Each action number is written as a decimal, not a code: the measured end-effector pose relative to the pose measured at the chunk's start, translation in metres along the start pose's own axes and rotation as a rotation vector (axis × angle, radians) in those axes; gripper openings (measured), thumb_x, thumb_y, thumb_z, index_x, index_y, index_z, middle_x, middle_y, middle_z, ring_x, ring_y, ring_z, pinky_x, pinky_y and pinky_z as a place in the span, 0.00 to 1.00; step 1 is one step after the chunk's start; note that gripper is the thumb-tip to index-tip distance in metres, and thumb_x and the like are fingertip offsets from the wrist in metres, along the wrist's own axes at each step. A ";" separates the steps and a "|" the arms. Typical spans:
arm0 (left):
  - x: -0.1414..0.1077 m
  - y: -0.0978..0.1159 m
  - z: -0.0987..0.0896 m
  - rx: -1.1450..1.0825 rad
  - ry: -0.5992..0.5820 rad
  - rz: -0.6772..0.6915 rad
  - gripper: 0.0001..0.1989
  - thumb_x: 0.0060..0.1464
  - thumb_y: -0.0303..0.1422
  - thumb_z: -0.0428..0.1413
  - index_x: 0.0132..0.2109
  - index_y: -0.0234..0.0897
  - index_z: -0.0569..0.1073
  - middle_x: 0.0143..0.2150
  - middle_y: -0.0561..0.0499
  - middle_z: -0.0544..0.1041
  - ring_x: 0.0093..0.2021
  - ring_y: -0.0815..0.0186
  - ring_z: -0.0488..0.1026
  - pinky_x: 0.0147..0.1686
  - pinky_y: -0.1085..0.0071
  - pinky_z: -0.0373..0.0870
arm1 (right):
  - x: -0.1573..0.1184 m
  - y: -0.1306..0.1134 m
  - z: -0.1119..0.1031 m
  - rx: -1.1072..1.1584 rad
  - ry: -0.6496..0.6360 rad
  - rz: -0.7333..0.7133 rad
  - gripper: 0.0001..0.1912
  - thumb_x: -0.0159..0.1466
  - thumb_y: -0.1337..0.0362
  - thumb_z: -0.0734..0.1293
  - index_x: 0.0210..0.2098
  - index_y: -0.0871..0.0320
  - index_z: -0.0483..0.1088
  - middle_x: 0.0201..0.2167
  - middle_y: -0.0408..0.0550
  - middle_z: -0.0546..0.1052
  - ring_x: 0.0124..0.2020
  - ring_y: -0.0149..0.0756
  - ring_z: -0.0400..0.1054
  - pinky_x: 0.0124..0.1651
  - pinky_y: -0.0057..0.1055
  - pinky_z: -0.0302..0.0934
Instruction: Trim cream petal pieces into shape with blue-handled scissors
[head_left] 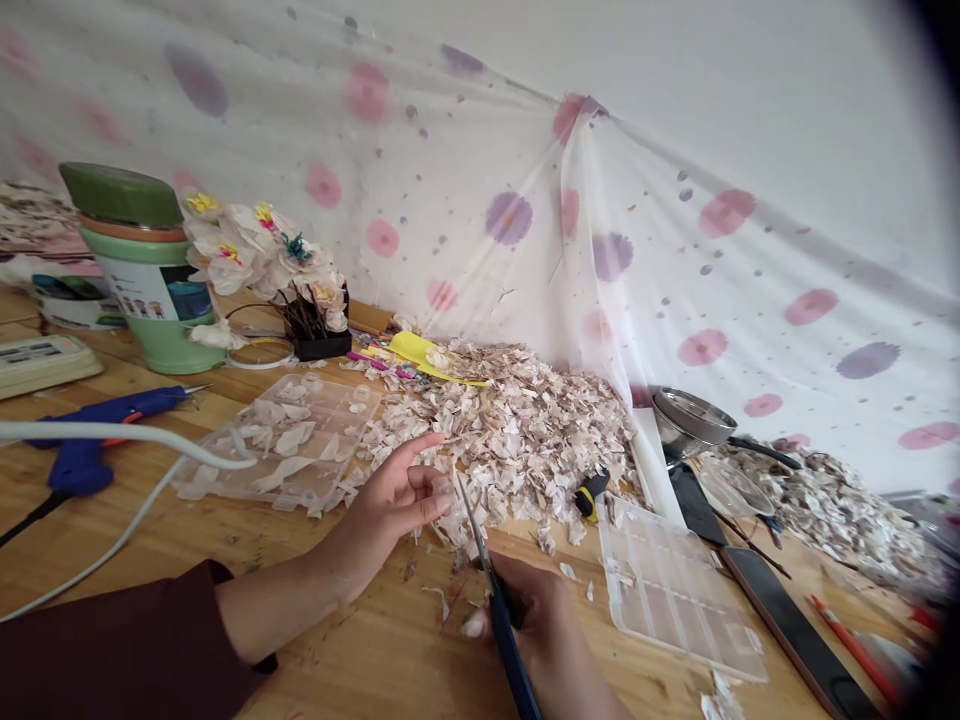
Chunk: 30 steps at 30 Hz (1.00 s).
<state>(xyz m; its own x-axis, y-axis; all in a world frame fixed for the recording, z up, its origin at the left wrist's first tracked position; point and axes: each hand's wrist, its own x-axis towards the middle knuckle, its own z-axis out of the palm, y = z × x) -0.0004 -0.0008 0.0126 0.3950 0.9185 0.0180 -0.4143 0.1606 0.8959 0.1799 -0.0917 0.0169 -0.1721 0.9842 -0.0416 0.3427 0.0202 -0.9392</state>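
Some flakes (pixel 292 438) lie in the tray (pixel 339 408) left of the larger heap (pixel 525 420); right hand (pixel 541 612) clamps scissors (pixel 504 622), left hand (pixel 399 495) curled, grip unclear.

Scissors (pixel 495 598) | dark blue handles | blades pointing forward | above wooden table (pixel 337 665)

Could pass over the heap (pixel 517 430), up to the curtain (pixel 465 240) behind. Found a gap of table (pixel 598 640) between the right hand (pixel 536 605) and right case (pixel 675 590), blocked beyond by the heap; at left, met a cable (pixel 150 437) looping past the glue gun (pixel 82 465).
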 end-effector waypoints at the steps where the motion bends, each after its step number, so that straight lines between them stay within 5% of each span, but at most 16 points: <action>1: 0.000 0.000 0.000 0.006 0.007 0.000 0.33 0.51 0.32 0.63 0.61 0.40 0.59 0.31 0.57 0.73 0.34 0.69 0.68 0.40 0.70 0.62 | 0.000 0.001 0.000 0.011 0.008 0.003 0.13 0.59 0.55 0.68 0.34 0.59 0.72 0.25 0.39 0.60 0.28 0.31 0.50 0.30 0.26 0.49; 8: -0.002 0.000 -0.001 0.036 0.028 -0.015 0.32 0.51 0.33 0.61 0.61 0.39 0.59 0.32 0.56 0.75 0.35 0.66 0.71 0.42 0.68 0.64 | -0.003 0.006 -0.002 -0.060 0.105 -0.016 0.17 0.55 0.51 0.70 0.32 0.60 0.71 0.24 0.41 0.64 0.25 0.30 0.52 0.27 0.26 0.51; 16: -0.002 0.000 0.000 0.047 0.013 -0.018 0.32 0.50 0.32 0.62 0.60 0.39 0.60 0.32 0.56 0.76 0.34 0.68 0.70 0.41 0.70 0.64 | -0.006 0.013 0.001 -0.069 0.097 0.000 0.11 0.55 0.58 0.69 0.33 0.59 0.69 0.21 0.38 0.61 0.23 0.29 0.50 0.25 0.25 0.49; 30: -0.004 -0.003 0.000 0.081 -0.106 0.016 0.28 0.52 0.32 0.60 0.58 0.43 0.61 0.35 0.55 0.72 0.36 0.65 0.72 0.41 0.64 0.65 | -0.007 -0.011 -0.003 -0.230 0.047 0.087 0.12 0.51 0.62 0.70 0.35 0.58 0.69 0.20 0.36 0.61 0.23 0.29 0.51 0.25 0.26 0.44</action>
<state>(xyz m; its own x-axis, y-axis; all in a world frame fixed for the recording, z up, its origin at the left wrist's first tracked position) -0.0003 -0.0056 0.0096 0.4747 0.8769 0.0757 -0.3557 0.1124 0.9278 0.1798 -0.0984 0.0283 -0.0911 0.9910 -0.0978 0.5567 -0.0307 -0.8302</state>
